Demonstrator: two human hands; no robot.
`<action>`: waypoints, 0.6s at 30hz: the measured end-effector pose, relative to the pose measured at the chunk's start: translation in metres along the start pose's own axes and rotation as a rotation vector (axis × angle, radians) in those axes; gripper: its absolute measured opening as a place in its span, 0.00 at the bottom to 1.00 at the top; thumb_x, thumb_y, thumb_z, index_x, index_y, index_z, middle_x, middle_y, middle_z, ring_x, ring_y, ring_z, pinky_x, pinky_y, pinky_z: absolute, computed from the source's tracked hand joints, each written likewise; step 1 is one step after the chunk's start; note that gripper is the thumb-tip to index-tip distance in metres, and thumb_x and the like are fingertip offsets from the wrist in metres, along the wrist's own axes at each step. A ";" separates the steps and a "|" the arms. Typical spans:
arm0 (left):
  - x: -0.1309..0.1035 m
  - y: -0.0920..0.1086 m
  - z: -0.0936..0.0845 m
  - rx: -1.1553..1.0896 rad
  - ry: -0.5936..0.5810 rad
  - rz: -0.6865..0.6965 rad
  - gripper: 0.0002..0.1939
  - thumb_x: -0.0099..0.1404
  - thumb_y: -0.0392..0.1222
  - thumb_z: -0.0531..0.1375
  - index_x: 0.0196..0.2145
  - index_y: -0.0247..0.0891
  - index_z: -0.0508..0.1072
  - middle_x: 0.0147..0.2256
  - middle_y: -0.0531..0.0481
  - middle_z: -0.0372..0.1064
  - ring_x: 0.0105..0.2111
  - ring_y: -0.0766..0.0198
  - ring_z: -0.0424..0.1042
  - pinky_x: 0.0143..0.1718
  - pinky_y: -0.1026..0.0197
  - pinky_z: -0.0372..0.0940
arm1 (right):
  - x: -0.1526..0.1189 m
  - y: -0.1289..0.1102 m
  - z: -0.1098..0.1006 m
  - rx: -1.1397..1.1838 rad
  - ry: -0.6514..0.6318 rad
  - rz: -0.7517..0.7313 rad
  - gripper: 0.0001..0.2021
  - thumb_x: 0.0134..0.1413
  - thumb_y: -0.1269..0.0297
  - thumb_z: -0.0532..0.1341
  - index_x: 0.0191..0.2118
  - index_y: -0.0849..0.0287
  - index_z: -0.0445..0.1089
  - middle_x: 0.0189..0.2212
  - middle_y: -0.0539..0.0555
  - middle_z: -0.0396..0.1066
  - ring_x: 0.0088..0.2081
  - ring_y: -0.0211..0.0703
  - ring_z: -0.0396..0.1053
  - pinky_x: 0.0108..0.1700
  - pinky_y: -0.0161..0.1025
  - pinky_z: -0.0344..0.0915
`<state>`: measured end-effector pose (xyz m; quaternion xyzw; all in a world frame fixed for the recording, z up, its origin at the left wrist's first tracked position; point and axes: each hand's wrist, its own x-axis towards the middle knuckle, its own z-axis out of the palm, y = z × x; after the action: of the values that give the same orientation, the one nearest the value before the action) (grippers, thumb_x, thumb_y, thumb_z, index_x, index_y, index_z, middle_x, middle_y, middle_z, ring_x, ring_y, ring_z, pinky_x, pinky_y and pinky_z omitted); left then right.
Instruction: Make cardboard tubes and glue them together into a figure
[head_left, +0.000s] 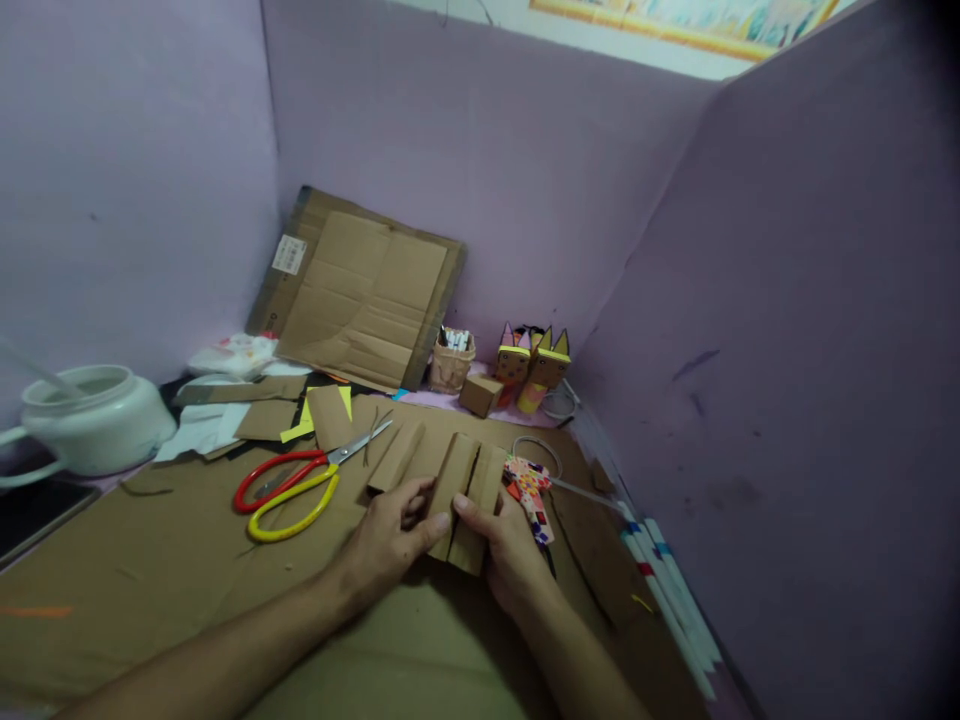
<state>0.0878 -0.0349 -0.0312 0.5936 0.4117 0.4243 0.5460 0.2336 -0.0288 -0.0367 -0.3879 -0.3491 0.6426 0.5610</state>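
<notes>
Between my two hands is a folded piece of cardboard (456, 490), with a dark gap running lengthwise down its middle. My left hand (397, 525) grips its left edge, thumb on top and fingers curled beneath. On the right edge, my right hand (514, 545) holds it with the thumb pressed near the gap. Another folded cardboard strip (397, 457) lies just beyond my left hand. Scissors (330, 462) with one red and one yellow handle rest to the left, blades partly apart. Close to my right hand is a glue gun (531, 485) with a colourful patterned body.
A white pot (97, 420) stands at far left. Cardboard sheets (367, 290) lean on the back wall. A pen cup (451, 362), a small box (481, 396) and decorated cardboard figures (532, 360) line the back. White sticks (667, 590) lie along the right wall.
</notes>
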 end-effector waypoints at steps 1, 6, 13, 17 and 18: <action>-0.002 0.001 -0.001 0.023 0.013 -0.011 0.26 0.60 0.49 0.58 0.52 0.30 0.64 0.47 0.36 0.72 0.47 0.50 0.71 0.47 0.52 0.66 | 0.000 0.000 0.000 0.008 -0.002 0.006 0.24 0.34 0.64 0.71 0.43 0.61 0.70 0.38 0.56 0.77 0.38 0.51 0.74 0.44 0.45 0.69; -0.008 0.008 -0.017 0.219 0.285 0.020 0.19 0.61 0.51 0.56 0.43 0.35 0.71 0.34 0.45 0.74 0.33 0.57 0.73 0.31 0.60 0.67 | -0.002 -0.006 0.000 0.042 -0.002 0.004 0.23 0.36 0.65 0.70 0.44 0.61 0.70 0.37 0.57 0.77 0.38 0.53 0.75 0.42 0.47 0.70; -0.003 0.007 -0.024 0.207 0.139 -0.038 0.16 0.58 0.50 0.59 0.39 0.36 0.72 0.31 0.47 0.73 0.29 0.60 0.71 0.28 0.63 0.65 | -0.006 -0.004 0.002 -0.027 0.019 0.139 0.29 0.36 0.61 0.70 0.48 0.59 0.67 0.36 0.58 0.77 0.37 0.55 0.75 0.38 0.48 0.71; -0.009 0.000 -0.011 0.213 -0.031 -0.002 0.22 0.54 0.48 0.61 0.46 0.38 0.71 0.35 0.45 0.76 0.32 0.56 0.74 0.31 0.62 0.67 | -0.008 0.003 0.001 0.012 0.046 0.194 0.28 0.33 0.58 0.71 0.46 0.60 0.69 0.36 0.59 0.77 0.36 0.57 0.75 0.39 0.49 0.70; -0.010 -0.001 -0.011 0.261 -0.032 0.012 0.22 0.55 0.48 0.61 0.46 0.39 0.71 0.34 0.46 0.76 0.31 0.57 0.74 0.30 0.62 0.67 | -0.008 0.004 0.000 0.005 0.070 0.209 0.28 0.32 0.58 0.72 0.44 0.60 0.70 0.34 0.60 0.77 0.36 0.58 0.75 0.40 0.49 0.69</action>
<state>0.0747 -0.0410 -0.0319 0.6687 0.4513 0.3607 0.4680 0.2319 -0.0376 -0.0397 -0.4430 -0.2852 0.6844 0.5040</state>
